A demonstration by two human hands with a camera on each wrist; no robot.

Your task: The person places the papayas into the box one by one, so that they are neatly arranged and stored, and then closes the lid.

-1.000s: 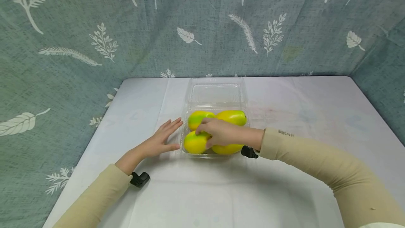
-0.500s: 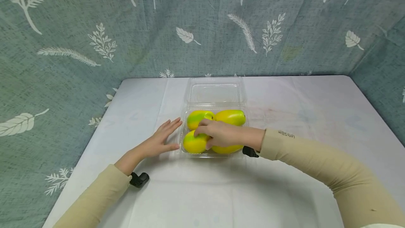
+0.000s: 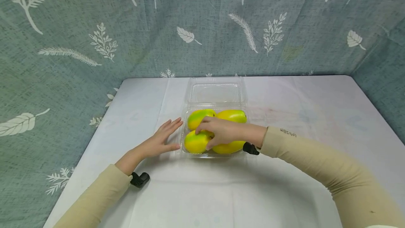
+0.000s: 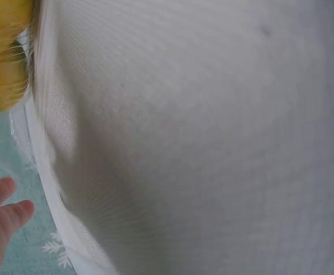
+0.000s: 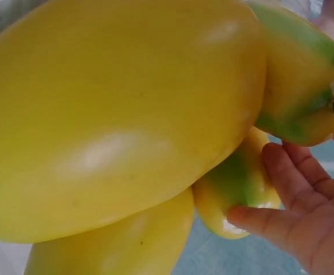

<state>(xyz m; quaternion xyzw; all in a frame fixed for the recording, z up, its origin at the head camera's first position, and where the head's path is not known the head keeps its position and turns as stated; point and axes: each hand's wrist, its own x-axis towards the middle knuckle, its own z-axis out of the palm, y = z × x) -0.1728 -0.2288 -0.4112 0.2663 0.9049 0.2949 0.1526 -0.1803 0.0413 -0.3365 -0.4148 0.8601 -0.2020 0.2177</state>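
Several yellow-green mangoes lie in two rows in a clear plastic clamshell box (image 3: 218,156) with its lid (image 3: 216,93) laid back. My right hand (image 3: 221,131) holds the front-left mango (image 3: 195,143), fingers curled over its top and thumb low at its stem end. Beneath my wrist is the front-right mango (image 3: 229,147), partly hidden. Behind lie the back-left mango (image 3: 199,118) and the back-right mango (image 3: 233,115). At the box's left side, my left hand (image 3: 159,140) has its fingers spread and straight, fingertips at the rim; contact is hard to tell.
A white cloth covers the table (image 3: 190,196). Its far edge meets a grey-green curtain (image 3: 209,24) with white leaf prints, which also hangs along the left and right sides. A black wrist camera (image 3: 140,179) sits at my left cuff.
My right wrist has shifted very slightly to the right, showing a bit more of the front-left mango's stem end. The left hand and the box stay put.
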